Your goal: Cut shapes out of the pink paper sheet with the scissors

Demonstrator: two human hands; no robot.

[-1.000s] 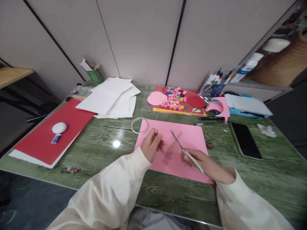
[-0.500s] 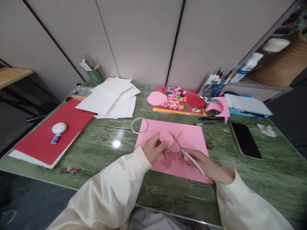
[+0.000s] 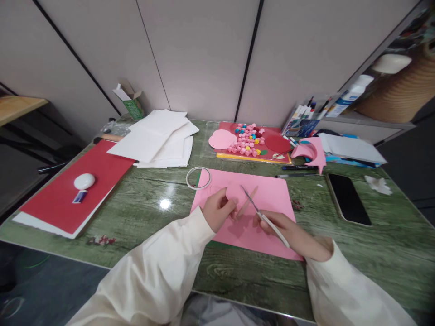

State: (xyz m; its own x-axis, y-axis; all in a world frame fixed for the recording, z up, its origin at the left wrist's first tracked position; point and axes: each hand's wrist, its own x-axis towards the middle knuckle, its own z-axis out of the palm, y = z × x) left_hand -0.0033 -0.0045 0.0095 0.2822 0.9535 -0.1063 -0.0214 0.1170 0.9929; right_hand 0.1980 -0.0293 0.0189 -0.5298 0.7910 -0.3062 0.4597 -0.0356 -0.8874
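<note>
Thumb and fingers of my left hand (image 3: 220, 210) pinch a small piece of pink paper (image 3: 233, 192), held just above a large pink sheet (image 3: 268, 235). My right hand (image 3: 280, 226) grips a pair of scissors (image 3: 255, 209) with pale handles. The blades point up and left, close beside the held piece. I cannot tell whether they touch it. A narrow pinkish strip shape (image 3: 250, 197) shows behind the blades. Partly on the sheet's upper left corner lies a roll of tape (image 3: 198, 178).
Red paper (image 3: 78, 154) with a white oval object (image 3: 84, 181) lies left. White sheets (image 3: 152, 136) and small pink, blue and yellow pieces (image 3: 248, 140) sit at the back. Pens (image 3: 295, 175), a pink offcut (image 3: 317, 154) and a phone (image 3: 348, 199) are on the right.
Almost nothing differs. Both hands, the pink piece and the scissors keep nearly the same place.
</note>
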